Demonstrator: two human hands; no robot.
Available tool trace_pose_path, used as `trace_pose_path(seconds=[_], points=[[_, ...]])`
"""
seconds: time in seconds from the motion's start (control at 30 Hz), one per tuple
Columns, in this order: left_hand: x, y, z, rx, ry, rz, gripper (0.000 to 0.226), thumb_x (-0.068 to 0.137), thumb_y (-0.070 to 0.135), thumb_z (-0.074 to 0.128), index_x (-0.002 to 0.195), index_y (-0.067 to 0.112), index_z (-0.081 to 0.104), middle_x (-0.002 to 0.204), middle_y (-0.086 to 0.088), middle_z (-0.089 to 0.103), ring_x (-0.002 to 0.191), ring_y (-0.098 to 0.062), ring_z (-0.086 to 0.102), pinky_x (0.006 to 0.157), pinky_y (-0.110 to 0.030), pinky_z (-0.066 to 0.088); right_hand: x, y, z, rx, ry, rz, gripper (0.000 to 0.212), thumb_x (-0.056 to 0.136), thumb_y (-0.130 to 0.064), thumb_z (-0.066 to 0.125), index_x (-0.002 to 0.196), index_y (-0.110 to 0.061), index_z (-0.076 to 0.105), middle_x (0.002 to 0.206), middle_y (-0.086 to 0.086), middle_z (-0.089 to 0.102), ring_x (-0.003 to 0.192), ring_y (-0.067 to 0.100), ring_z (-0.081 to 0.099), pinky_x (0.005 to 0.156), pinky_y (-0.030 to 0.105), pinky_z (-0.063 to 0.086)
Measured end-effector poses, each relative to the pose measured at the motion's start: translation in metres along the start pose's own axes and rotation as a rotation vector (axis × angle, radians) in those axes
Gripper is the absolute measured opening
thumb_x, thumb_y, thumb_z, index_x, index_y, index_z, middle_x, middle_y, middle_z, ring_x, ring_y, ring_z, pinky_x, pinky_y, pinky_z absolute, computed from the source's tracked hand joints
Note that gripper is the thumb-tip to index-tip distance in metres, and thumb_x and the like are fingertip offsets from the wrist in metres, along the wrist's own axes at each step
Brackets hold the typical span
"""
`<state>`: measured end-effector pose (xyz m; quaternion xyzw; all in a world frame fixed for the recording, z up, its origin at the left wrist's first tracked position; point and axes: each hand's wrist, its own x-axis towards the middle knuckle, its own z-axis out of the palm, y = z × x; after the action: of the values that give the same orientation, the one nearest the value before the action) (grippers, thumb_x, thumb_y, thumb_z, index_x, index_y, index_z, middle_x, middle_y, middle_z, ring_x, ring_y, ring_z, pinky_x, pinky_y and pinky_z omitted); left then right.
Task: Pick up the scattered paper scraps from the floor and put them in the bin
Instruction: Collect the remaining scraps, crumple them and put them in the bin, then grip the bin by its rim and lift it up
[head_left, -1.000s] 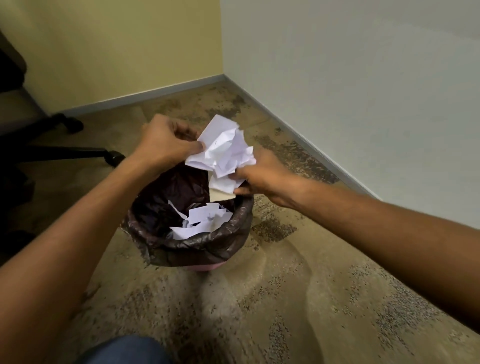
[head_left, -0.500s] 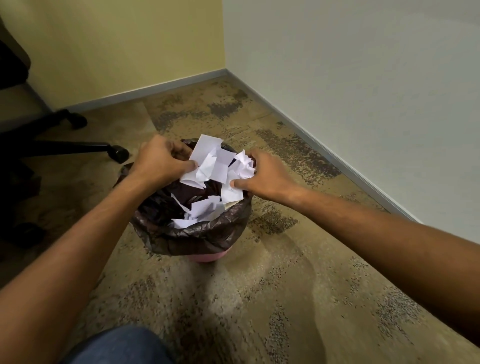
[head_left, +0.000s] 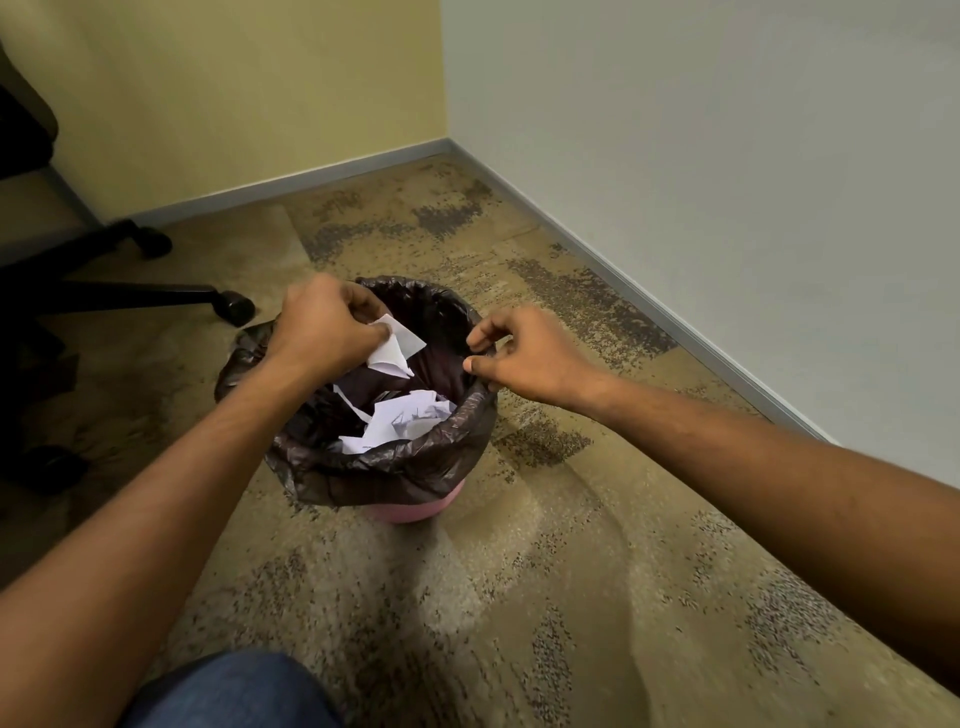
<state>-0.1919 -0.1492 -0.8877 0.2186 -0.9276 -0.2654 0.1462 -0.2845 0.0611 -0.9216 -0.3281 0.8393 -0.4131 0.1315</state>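
Observation:
A pink bin (head_left: 415, 512) lined with a dark plastic bag (head_left: 363, 470) stands on the carpet in the middle of the view. White paper scraps (head_left: 402, 421) lie crumpled inside it. My left hand (head_left: 324, 325) hovers over the bin's left rim and pinches a few white scraps (head_left: 395, 348) that hang into the opening. My right hand (head_left: 524, 351) is at the bin's right rim with its fingers curled and nothing visible between them.
An office chair's black wheeled base (head_left: 156, 296) reaches in from the left, close to the bin. A yellow wall (head_left: 234, 93) and a white wall (head_left: 727, 156) meet in the corner behind. My blue-trousered knee (head_left: 228, 691) shows at the bottom edge.
Both hands came down to the bin's rim. The right hand let go of its paper, which dropped into the bin. The left hand's bundle has shrunk to a few scraps.

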Motion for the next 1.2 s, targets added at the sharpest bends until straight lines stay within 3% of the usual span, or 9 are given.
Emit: trace_pose_path(seconds=[0.23, 0.43, 0.53, 0.67, 0.77, 0.9, 1.0, 1.13, 1.2], points=[[-0.004, 0.002, 0.027, 0.033, -0.010, 0.029, 0.019, 0.085, 0.023, 0.077, 0.102, 0.013, 0.078, 0.091, -0.004, 0.076, 0.096, -0.020, 0.068, 0.085, -0.030, 0.054, 0.003, 0.009, 0.004, -0.037, 0.002, -0.035, 0.010, 0.083, -0.013, 0.080, 0.092, -0.011, 0.075, 0.094, -0.001, 0.075, 0.056, -0.013, 0.059, 0.073, 0.026, 0.058], [-0.014, 0.000, 0.046, -0.013, -0.025, 0.039, 0.022, 0.087, 0.028, 0.078, 0.101, 0.011, 0.076, 0.082, 0.000, 0.074, 0.079, -0.012, 0.069, 0.070, -0.018, 0.049, 0.004, 0.018, 0.008, -0.035, -0.011, -0.037, 0.012, 0.082, -0.011, 0.080, 0.092, -0.014, 0.075, 0.095, -0.002, 0.075, 0.052, -0.014, 0.056, 0.065, 0.021, 0.050], [-0.017, 0.004, 0.049, -0.049, -0.035, 0.072, 0.018, 0.088, 0.024, 0.077, 0.100, 0.010, 0.075, 0.076, 0.002, 0.073, 0.065, -0.006, 0.067, 0.066, -0.026, 0.059, 0.005, 0.019, 0.009, -0.045, -0.004, -0.035, 0.013, 0.081, -0.012, 0.080, 0.093, -0.016, 0.075, 0.095, -0.003, 0.075, 0.051, -0.013, 0.055, 0.061, 0.014, 0.043], [-0.015, 0.010, 0.048, -0.010, -0.026, 0.141, 0.010, 0.086, 0.021, 0.076, 0.093, 0.015, 0.077, 0.066, 0.007, 0.070, 0.062, 0.002, 0.064, 0.072, -0.026, 0.058, 0.005, 0.017, 0.007, -0.053, 0.005, -0.053, 0.012, 0.083, -0.010, 0.078, 0.094, -0.014, 0.075, 0.095, -0.005, 0.073, 0.056, -0.016, 0.055, 0.057, 0.007, 0.042], [-0.012, 0.011, 0.043, -0.004, -0.028, 0.149, 0.006, 0.085, 0.020, 0.077, 0.091, 0.017, 0.077, 0.065, 0.006, 0.071, 0.064, -0.003, 0.067, 0.073, -0.024, 0.055, 0.005, 0.015, 0.005, -0.054, 0.029, -0.052, 0.011, 0.084, -0.011, 0.078, 0.094, -0.015, 0.075, 0.095, -0.007, 0.073, 0.054, -0.012, 0.056, 0.057, 0.008, 0.042], [-0.006, 0.004, 0.036, -0.013, -0.021, 0.117, 0.009, 0.084, 0.022, 0.082, 0.088, 0.017, 0.077, 0.063, 0.008, 0.070, 0.060, -0.001, 0.064, 0.060, -0.008, 0.041, 0.003, 0.014, -0.001, -0.050, 0.071, -0.025, 0.010, 0.085, -0.009, 0.076, 0.093, -0.014, 0.074, 0.091, -0.011, 0.070, 0.060, 0.001, 0.064, 0.059, 0.012, 0.047], [-0.001, -0.005, 0.029, -0.013, -0.009, 0.082, 0.012, 0.083, 0.029, 0.082, 0.087, 0.019, 0.076, 0.067, 0.008, 0.070, 0.065, 0.002, 0.064, 0.062, -0.011, 0.042, 0.003, 0.014, -0.005, -0.038, 0.103, -0.017, 0.011, 0.084, -0.005, 0.075, 0.092, -0.012, 0.073, 0.097, -0.008, 0.072, 0.069, 0.017, 0.071, 0.060, 0.013, 0.053], [0.005, -0.022, 0.023, 0.022, 0.036, 0.030, 0.017, 0.086, 0.033, 0.078, 0.094, 0.018, 0.078, 0.073, 0.006, 0.070, 0.069, -0.006, 0.063, 0.067, -0.020, 0.043, 0.007, 0.017, -0.007, 0.001, 0.124, 0.047, 0.016, 0.083, -0.010, 0.077, 0.098, -0.012, 0.071, 0.105, -0.002, 0.071, 0.076, 0.006, 0.064, 0.075, 0.027, 0.055], [0.007, -0.032, 0.018, 0.070, 0.074, -0.014, 0.021, 0.087, 0.034, 0.077, 0.100, 0.017, 0.078, 0.078, 0.002, 0.069, 0.075, -0.014, 0.063, 0.073, -0.025, 0.044, 0.008, 0.018, -0.006, 0.082, 0.107, 0.114, 0.025, 0.082, -0.011, 0.077, 0.105, -0.013, 0.067, 0.107, -0.001, 0.067, 0.087, 0.011, 0.067, 0.082, 0.034, 0.058]])
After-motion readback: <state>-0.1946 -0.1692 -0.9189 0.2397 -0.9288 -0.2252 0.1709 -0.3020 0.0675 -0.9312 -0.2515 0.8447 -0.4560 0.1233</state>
